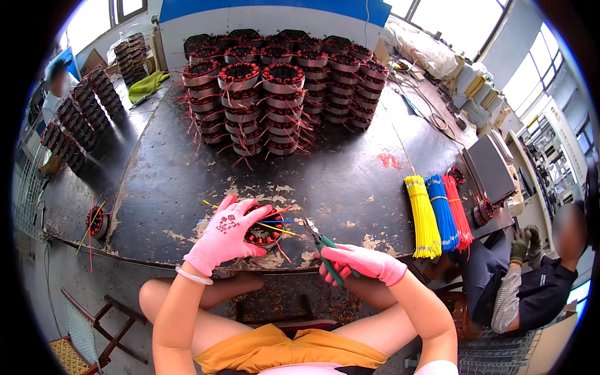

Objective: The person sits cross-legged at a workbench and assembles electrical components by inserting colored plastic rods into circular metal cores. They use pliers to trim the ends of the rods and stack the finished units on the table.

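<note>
My left hand (226,236), in a pink printed glove, grips a motor stator (267,236) near the table's front edge. The stator is a ring with red windings inside, and thin yellow, blue and red wires stick out of it. The palm hides its left side. My right hand (369,262), also pink-gloved, is closed around green-handled cutting pliers (327,242). Their metal jaws point up and left, just right of the stator and close to its loose wire ends. Whether the jaws touch a wire, I cannot tell.
Tall stacks of stators (240,100) stand at the back of the worn black table (181,181). Yellow (422,215), blue (443,215) and red (458,215) wire bundles lie to the right. Another stator (97,223) sits at the left edge. A co-worker (531,287) sits at right.
</note>
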`<state>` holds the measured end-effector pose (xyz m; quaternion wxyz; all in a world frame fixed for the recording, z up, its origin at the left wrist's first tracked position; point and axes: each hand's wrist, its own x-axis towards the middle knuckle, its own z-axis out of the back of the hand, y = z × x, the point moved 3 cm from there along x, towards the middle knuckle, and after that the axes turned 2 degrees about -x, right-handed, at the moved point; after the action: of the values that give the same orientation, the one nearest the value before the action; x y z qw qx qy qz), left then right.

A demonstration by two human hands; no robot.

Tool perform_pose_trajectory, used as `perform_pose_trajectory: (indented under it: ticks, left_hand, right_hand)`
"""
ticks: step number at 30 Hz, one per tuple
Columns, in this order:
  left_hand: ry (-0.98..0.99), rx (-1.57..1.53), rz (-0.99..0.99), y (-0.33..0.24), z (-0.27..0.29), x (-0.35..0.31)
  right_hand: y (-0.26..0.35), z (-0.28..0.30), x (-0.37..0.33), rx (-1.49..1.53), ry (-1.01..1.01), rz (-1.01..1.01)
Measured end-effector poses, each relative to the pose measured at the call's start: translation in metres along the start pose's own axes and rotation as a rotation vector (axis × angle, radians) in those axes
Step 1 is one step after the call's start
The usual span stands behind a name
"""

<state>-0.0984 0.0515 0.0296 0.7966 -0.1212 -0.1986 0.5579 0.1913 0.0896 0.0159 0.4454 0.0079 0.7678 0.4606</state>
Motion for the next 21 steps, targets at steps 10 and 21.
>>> perform_pose_trajectory:
  ticks: [10, 21]
  left_hand:
    - [-0.021, -0.013, 0.003, 0.0024, -0.0044, -0.0011]
    - [-0.012, -0.035, -0.014, 0.0041, -0.004, -0.0008]
  right_hand:
    - [0.0035, -0.0055, 0.0046, -0.002, -0.041, 0.009]
    - [0.0052, 0.0019, 0.0043, -0.217, 0.025, 0.007]
